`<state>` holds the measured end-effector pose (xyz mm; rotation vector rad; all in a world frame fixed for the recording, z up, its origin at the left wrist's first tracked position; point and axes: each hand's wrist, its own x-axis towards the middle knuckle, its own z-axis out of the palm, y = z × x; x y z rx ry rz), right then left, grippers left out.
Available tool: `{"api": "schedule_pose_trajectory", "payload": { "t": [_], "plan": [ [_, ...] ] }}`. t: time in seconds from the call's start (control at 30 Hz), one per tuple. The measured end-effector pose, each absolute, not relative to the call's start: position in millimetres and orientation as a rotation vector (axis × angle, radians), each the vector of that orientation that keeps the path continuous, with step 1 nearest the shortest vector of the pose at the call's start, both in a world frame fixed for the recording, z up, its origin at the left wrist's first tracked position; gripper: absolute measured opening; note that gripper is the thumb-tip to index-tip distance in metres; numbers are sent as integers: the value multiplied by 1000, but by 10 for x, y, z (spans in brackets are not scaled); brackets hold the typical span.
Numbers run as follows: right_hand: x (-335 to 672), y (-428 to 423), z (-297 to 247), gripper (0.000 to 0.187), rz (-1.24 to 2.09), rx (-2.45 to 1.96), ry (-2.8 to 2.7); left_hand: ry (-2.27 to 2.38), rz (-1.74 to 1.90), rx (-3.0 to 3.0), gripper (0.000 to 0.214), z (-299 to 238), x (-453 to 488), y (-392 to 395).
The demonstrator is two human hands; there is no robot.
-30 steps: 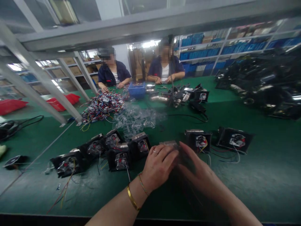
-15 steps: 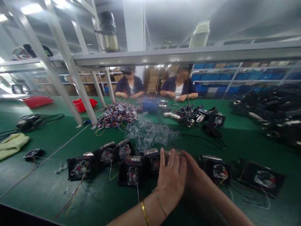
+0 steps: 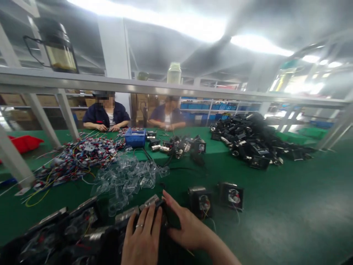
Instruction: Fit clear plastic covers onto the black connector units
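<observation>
My left hand, with a ring on one finger, lies fingers together over a black module at the bottom centre of the green table. My right hand grips the same module from the right, its fingers pointing left. The module is mostly hidden between the two hands. A row of similar black modules with metal tops runs off to the left, blurred. Two more modules stand just right of my right hand.
A heap of clear plastic pieces lies ahead, with coloured wire bundles and a blue bin beyond. A big pile of black parts sits far right. Two co-workers sit opposite, under a shelf rail.
The view has swung up and to the right, so the hands and modules now sit lower left in the picture. Both hands stay together on the same module.
</observation>
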<state>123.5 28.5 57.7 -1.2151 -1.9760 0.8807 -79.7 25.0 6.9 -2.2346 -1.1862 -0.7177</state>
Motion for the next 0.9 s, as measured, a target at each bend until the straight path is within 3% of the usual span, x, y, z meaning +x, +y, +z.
{"api": "schedule_pose_trajectory", "payload": {
  "t": [0.13, 0.2, 0.47, 0.6, 0.77, 0.9],
  "plan": [
    [1752, 300, 732, 37, 285, -1495, -1672, -1029, -775, -2163, 41, 25, -836, 328],
    [1996, 392, 688, 36, 196, -1551, -1629, -1011, -789, -2157, 40, 30, -836, 352],
    [1954, 339, 454, 41, 412, -1468, -1748, -1153, -808, -2278, 44, 141, -794, 264],
    [1781, 55, 389, 37, 534, -1431, -1708, -1259, -1050, -2395, 51, 276, -699, 130],
    [1759, -281, 78, 38, 612, -1411, -1379, -1078, -1292, -2503, 40, 421, -565, 6],
    [1746, -484, -87, 24, 358, -1459, -1423, -1104, -1403, -2551, 21, 413, -385, -32]
  ]
}}
